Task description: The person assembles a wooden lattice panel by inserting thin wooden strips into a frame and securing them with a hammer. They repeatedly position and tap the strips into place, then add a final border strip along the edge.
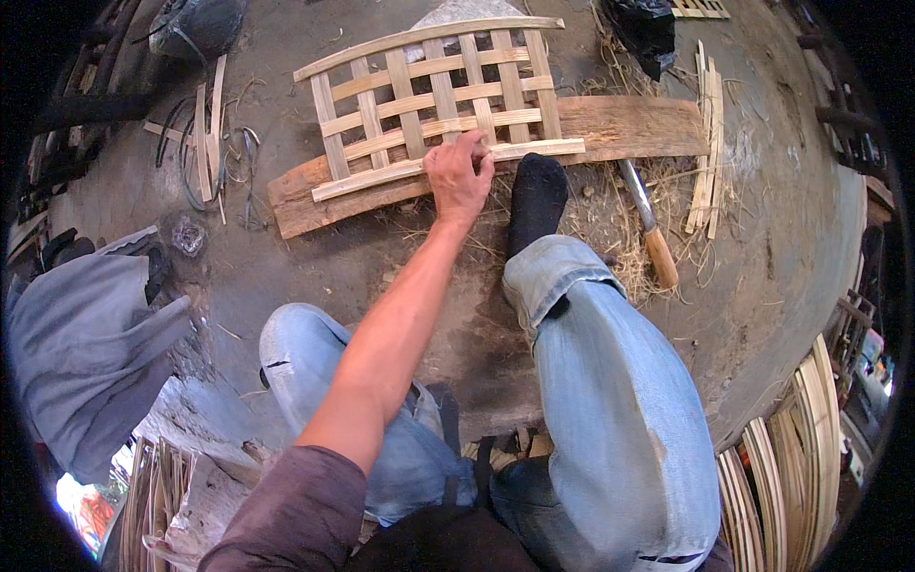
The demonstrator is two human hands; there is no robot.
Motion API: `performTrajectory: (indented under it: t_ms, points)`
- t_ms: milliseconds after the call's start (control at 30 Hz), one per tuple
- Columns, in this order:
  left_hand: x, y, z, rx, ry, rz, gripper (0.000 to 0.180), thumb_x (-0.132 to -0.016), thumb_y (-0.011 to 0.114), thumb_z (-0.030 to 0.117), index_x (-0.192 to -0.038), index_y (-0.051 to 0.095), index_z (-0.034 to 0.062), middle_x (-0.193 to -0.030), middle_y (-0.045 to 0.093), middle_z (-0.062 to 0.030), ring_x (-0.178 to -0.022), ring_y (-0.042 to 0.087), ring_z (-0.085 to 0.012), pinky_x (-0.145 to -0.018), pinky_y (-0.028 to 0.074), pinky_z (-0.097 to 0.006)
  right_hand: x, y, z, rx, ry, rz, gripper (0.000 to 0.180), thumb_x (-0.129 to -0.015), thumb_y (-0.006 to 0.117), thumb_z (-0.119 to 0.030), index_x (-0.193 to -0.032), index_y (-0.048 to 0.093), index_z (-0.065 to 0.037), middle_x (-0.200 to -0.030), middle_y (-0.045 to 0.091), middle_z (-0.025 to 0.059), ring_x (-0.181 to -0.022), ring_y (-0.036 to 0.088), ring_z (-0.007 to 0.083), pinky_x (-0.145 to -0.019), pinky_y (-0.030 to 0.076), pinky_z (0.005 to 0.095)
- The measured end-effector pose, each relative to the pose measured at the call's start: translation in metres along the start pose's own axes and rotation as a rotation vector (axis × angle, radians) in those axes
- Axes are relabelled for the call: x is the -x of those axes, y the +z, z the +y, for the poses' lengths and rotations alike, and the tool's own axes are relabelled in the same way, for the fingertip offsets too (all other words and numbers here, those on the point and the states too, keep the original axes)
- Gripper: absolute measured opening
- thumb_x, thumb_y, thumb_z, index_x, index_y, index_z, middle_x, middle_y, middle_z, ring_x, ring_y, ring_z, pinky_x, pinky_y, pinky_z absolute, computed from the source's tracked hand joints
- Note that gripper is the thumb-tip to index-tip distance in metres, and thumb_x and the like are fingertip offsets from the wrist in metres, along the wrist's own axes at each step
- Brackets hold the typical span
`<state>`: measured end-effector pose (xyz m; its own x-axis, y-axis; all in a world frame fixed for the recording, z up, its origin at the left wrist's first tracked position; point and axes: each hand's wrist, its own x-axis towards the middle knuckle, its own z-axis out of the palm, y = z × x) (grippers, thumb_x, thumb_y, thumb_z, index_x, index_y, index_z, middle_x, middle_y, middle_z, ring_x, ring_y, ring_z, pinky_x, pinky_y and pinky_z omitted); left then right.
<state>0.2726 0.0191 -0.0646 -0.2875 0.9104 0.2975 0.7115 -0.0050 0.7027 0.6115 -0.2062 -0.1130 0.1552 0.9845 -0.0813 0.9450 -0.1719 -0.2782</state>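
A woven lattice panel of pale, flat wooden or bamboo strips (pixel 442 91) lies partly over a long brown board (pixel 629 129) on the ground. My left hand (pixel 459 176) reaches across from the lower left and rests at the middle of the panel's near edge. Its thumb and fingers are closed in a pinch around the near edge strip (pixel 381 176). Just right of the hand, my foot in a black sock (pixel 537 195) is at that strip's right part. My right hand is out of the picture.
A knife with a wooden handle (pixel 660 259) lies right of the foot among fibre shavings (pixel 634 229). Loose strips (pixel 707 143) lie at the right, others (pixel 203 143) at the left beside dark bands. A black plastic bag (pixel 639 33) is at the far right; grey cloth (pixel 86 334) hangs left.
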Motion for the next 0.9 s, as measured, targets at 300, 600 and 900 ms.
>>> performTrajectory:
  t_ms: [300,600,900]
  points:
    - [-0.003,0.009,0.005,0.022,0.012,0.006,0.043,-0.074,0.074,0.011,-0.112,0.057,0.0193,-0.081,0.066,0.0057,-0.084,0.061,-0.0177,-0.091,0.038,-0.04,0.018,-0.045,-0.001,-0.051,0.128,0.003,0.033,-0.096,0.058,-0.033,-0.11,0.057,-0.003,-0.089,0.061,0.0202,-0.08,0.06,0.0388,-0.069,0.047,0.0491]
    - [0.004,0.002,-0.008,-0.006,-0.007,0.018,0.042,-0.075,0.075,0.013,-0.113,0.059,0.0197,-0.082,0.067,0.0046,-0.088,0.062,-0.0204,-0.089,0.038,-0.04,-0.048,-0.112,-0.026,-0.134,0.163,-0.015,0.034,-0.098,0.055,-0.033,-0.11,0.057,-0.001,-0.088,0.063,0.0216,-0.078,0.062,0.0383,-0.069,0.046,0.0491]
    - [0.005,0.004,-0.012,0.016,-0.003,-0.008,0.043,-0.076,0.075,0.012,-0.114,0.057,0.0191,-0.083,0.067,0.0044,-0.088,0.063,-0.0201,-0.089,0.037,-0.041,-0.291,-0.221,-0.18,-0.11,-0.48,-0.218,0.033,-0.102,0.049,-0.036,-0.101,0.053,-0.003,-0.074,0.057,0.0117,-0.065,0.058,0.0293,-0.055,0.044,0.0393]
